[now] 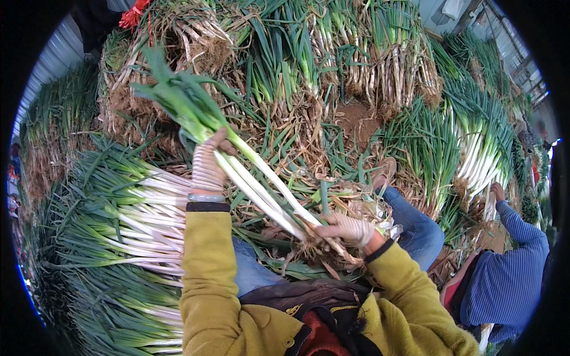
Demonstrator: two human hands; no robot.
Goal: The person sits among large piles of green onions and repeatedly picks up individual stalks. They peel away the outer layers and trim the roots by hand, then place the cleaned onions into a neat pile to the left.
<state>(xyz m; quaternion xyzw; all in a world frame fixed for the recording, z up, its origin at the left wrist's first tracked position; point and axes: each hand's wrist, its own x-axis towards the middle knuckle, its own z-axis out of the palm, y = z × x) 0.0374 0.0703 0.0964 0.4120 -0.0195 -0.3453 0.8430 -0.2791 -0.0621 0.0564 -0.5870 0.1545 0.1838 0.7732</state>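
Observation:
Several long green onions (262, 191) lie slantwise across my lap, green tops up to the left and roots down to the right. My left hand (211, 158), in a striped knit glove with a pale bangle at the wrist, grips them where white stalk turns green. At the root end, my gloved right hand (345, 229) has its fingers closed on a brownish dry outer leaf (336, 247). Tangled roots (309, 249) hang just left of those fingers. The exact pinch point is partly hidden by the fingers.
Clean white-stalked onions (151, 222) are piled at my left. Unpeeled bundles with soil-brown roots (396, 75) stand ahead. Loose leaf scraps (289, 173) litter the ground between my legs. A person in a striped blue top (507, 285) sits at right, near more white onions (481, 160).

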